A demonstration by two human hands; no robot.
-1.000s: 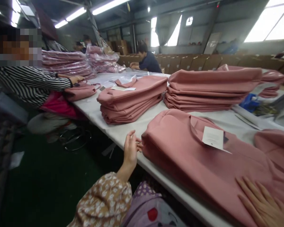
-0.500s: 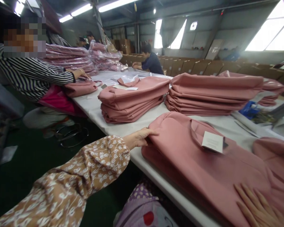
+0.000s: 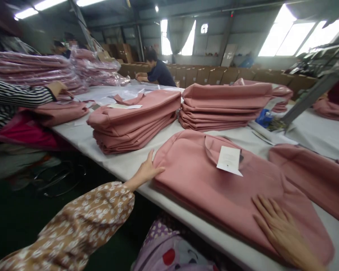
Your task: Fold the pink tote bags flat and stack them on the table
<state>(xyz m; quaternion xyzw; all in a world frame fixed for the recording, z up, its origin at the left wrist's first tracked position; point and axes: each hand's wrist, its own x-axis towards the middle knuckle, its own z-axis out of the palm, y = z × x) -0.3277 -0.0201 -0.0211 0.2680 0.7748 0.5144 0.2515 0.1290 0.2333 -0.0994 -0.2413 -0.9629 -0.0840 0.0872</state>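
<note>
A pink bag (image 3: 192, 169) lies flat along the near edge of the table (image 3: 113, 163), its long axis following that edge, with my hands apart and open: left (image 3: 144, 171) touching its left end, right (image 3: 279, 227) flat on top towards the other end.

Factory workshop: cartons (image 3: 197, 75) lined up at 12 o'clock; plastic-wrapped pink stacks (image 3: 36, 69) at 10 o'clock.

Pink bag (image 3: 197, 177), one: smooth-faced, softly rounded corners, lying flat along the near edge of the white-covered table (image 3: 115, 162). Short handle (image 3: 210, 148) folded over onto the face; white printed tag (image 3: 228, 159) beside it, one corner pointed outward.
</note>
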